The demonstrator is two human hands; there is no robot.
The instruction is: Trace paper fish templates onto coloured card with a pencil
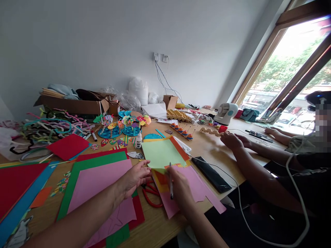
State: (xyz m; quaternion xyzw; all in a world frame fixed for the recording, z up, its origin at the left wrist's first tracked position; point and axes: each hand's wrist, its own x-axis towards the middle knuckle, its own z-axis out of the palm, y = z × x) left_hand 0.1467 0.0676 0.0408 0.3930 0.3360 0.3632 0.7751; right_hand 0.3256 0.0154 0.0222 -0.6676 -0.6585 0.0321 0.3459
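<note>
From my remote seat I see a plain pale wall (90, 44) behind the wooden table (201, 146), its sockets (155, 56) trailing dark cables (159, 78). On my right, bright daylight enters through a wood-framed window (281, 57), with green trees (275, 70) outside.

Left hand (138, 177) loose, right hand (179, 184) curled

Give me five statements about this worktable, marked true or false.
1. The right hand holds a slim grey pen. True.
2. The left hand grips the red-handled scissors. False: the scissors lie on the wooden table near the left hand.
3. A pink paper sheet overlaps a green paper sheet. True.
4. The white plastic bottle lies on its side. False: the bottle stands upright.
5. The flat black device lies right of the right hand. True.
</note>
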